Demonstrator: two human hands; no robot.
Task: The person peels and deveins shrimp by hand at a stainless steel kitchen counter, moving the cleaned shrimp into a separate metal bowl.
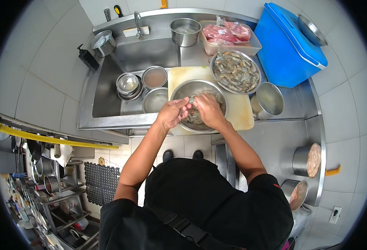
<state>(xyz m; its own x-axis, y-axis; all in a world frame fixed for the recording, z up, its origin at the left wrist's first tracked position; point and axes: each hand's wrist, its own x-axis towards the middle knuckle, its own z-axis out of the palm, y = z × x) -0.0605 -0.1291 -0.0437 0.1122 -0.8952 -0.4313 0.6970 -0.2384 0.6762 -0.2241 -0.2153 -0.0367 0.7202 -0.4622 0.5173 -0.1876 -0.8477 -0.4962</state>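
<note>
My left hand [174,112] pinches one end of a grey raw shrimp [191,100] between thumb and finger. At its other end, the fingers of my right hand [209,111] close on the same shrimp. Both hands are over a steel colander [178,90] that holds shrimp pieces and shell bits, partly hidden by my hands. The colander rests on a worn cutting board [242,117]. Behind it, at the board's far right corner, a steel bowl is heaped with whole raw shrimp [236,72].
Left lies a steel sink [133,56] with a faucet [138,26] and stacked bowls [127,84]. A pot of cloudy liquid [268,100] stands right of the board. Behind are a tub of bagged meat [224,34], a steel pot [186,32] and a blue cooler [286,47].
</note>
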